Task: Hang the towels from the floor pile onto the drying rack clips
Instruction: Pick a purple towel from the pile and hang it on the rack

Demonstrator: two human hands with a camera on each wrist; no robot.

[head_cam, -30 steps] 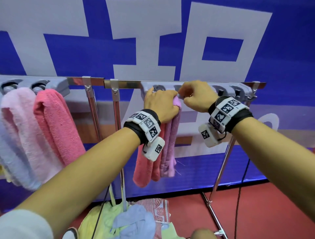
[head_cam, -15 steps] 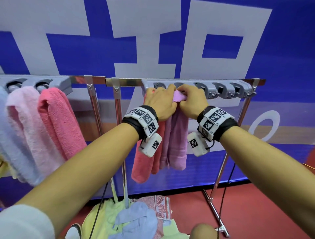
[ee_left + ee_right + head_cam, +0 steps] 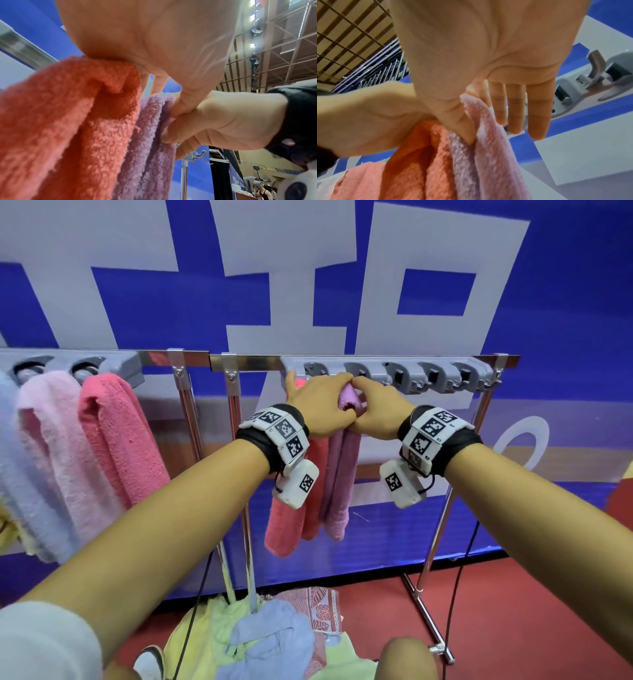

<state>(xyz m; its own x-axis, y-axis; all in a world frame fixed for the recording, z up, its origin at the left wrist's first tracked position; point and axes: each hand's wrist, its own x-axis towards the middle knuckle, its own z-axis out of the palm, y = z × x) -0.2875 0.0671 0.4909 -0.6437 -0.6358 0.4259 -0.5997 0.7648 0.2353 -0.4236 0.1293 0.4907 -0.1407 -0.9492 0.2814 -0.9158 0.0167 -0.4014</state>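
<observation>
Your left hand (image 3: 317,405) and right hand (image 3: 378,409) both pinch the fluffy lilac terry towel's (image 3: 339,474) bunched top, just below the grey plastic clip bar (image 3: 404,374); its length hangs straight down.

hung towels (image 3: 113,433) – 5 | hands (image 3: 320,405) – 2 | racks (image 3: 363,361) – 2

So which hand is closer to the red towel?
Left. The left hand presses against the top of the red towel. The right hand pinches the purple towel, which hangs between it and the red one.
</observation>
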